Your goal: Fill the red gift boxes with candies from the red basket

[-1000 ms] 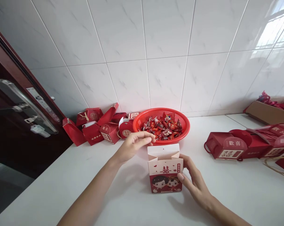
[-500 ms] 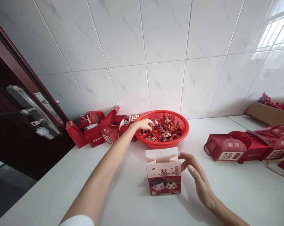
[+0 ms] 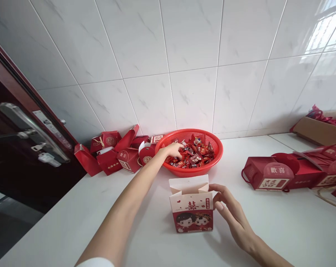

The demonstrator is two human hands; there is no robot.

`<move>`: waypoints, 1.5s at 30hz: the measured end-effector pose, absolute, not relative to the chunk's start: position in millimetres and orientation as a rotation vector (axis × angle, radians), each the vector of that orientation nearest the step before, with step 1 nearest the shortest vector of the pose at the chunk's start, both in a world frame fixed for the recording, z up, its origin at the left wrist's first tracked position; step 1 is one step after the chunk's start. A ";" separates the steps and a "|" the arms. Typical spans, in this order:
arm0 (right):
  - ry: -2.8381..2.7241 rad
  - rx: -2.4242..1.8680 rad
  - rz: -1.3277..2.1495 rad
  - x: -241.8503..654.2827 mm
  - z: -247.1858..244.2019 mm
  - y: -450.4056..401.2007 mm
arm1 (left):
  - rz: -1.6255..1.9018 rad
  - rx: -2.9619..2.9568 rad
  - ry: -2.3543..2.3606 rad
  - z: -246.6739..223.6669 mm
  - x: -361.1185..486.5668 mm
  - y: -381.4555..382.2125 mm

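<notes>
The open paper box (image 3: pixel 191 218) bore on its front the red sign 囍 (image 3: pixel 191 205); its small upright label (image 3: pixel 207 203) could not be read. On the right, the nearest red box (image 3: pixel 254 172) carried 歡喜 on its flap (image 3: pixel 278 171) and 囍 on a cream panel (image 3: pixel 273 184). On the left, another red box (image 3: pixel 131 157) showed 歡喜.

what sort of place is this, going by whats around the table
Probably a room in a home, though the view is too narrow to be sure: a glossy tiled wall, a white table against it, and a dark red door with keys hanging by its handle.
</notes>
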State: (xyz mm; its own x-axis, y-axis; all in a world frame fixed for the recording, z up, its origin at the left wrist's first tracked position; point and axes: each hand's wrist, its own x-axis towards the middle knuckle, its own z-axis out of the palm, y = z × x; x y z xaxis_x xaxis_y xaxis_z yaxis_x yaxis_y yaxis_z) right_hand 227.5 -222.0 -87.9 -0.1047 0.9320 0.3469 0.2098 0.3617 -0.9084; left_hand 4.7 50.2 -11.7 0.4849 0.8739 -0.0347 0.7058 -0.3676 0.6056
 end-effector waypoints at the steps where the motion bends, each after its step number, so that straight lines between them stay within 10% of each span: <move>1: -1.574 -1.063 0.869 227.1 -87.8 -222.3 | 0.427 2.158 1.285 -11.5 5.5 48.8; 45: -1.509 -1.124 0.804 232.9 -88.5 -212.5 | 0.892 1.695 1.133 -10.1 4.5 40.0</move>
State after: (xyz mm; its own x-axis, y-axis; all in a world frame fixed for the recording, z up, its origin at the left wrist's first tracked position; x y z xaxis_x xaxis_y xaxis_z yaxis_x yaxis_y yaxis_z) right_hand 232.9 -212.5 -88.5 -0.0179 0.9399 0.3411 0.2407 0.3352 -0.9109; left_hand 4.5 40.0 -10.1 0.3245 0.9419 0.0871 0.3060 -0.1917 0.9325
